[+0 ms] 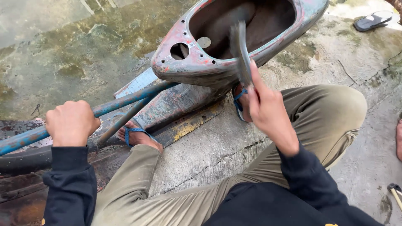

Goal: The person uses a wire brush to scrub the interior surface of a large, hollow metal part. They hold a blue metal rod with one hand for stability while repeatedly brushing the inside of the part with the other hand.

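Observation:
My left hand (72, 122) is closed around a blue metal tube (125, 99) of an old scooter frame, at the lower left. My right hand (266, 108) grips a flat grey metal tool (240, 50), blurred, raised over the rim of a worn scooter body shell (197, 65) with flaking red and teal paint. The shell lies hollow side up with round holes near its front end. My feet in blue sandals (136, 134) rest under the frame, knees in olive trousers on either side.
Cracked, stained concrete ground (234, 146) lies underneath, wet and greenish at the upper left. A rusty yellow-streaked metal panel (190, 123) sits beneath the shell. A dark sandal (373, 20) lies at the top right. A small hammer-like tool (394, 192) shows at the lower right edge.

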